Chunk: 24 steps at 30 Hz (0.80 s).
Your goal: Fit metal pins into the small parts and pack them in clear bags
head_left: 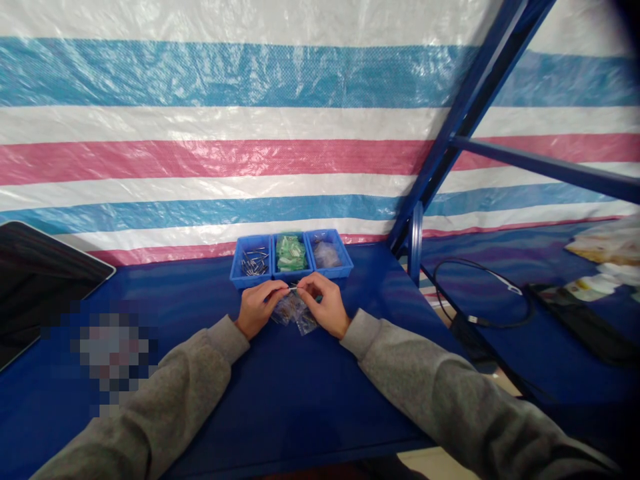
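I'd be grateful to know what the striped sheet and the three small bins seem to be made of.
Striped sheet: probably woven plastic tarpaulin, glossy, given its fine weave and crinkled highlights.
Three small bins: likely moulded plastic, smooth and blue, judging by their even colour and thin rims.

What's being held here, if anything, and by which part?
A slim, pale piece, seemingly pinched near its two ends between the fingertips of the left hand and right hand; it is too small to identify.
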### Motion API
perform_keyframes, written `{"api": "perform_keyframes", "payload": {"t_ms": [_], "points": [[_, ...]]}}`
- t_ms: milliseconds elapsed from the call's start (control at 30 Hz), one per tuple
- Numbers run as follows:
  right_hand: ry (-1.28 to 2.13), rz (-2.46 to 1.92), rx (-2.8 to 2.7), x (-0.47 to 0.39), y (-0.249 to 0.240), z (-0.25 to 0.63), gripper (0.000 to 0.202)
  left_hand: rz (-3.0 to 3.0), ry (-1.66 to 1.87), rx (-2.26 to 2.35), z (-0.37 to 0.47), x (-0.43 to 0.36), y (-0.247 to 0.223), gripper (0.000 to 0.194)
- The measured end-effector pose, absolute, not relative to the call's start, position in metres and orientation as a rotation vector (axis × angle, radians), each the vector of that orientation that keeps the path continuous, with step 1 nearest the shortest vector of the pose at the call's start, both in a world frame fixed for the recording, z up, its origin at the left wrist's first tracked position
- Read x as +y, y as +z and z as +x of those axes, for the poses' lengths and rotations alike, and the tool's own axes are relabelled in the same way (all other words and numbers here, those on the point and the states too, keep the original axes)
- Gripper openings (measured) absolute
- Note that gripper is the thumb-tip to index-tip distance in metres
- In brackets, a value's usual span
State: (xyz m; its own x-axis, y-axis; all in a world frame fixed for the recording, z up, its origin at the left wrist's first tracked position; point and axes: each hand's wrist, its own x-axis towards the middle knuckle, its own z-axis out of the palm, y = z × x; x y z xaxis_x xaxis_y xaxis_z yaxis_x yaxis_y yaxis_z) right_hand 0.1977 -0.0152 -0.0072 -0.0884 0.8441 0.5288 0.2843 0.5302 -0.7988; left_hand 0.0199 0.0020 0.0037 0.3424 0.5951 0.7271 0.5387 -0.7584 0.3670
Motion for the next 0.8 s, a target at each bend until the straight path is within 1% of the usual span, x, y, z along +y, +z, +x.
{"api": "perform_keyframes", "payload": {"t_ms": [300,633,800], "points": [[0.62,-0.988,-1.634,-0.0156,-0.006,0.1966,0.011,2.526,1.418,1.071,0.0195,0.0023,0.0036,0.013],[0.609,-0.997,-1.653,-0.0159,-0.0061,0.197,0.011,2.516,1.405,1.083,0.0194,0.0013,0.004,0.01],[0.605,-0.997,-1.655,-0.016,-0.0058,0.1968,0.011,2.532,1.409,1.07,0.0192,0.0008,0.0043,0.012]]}}
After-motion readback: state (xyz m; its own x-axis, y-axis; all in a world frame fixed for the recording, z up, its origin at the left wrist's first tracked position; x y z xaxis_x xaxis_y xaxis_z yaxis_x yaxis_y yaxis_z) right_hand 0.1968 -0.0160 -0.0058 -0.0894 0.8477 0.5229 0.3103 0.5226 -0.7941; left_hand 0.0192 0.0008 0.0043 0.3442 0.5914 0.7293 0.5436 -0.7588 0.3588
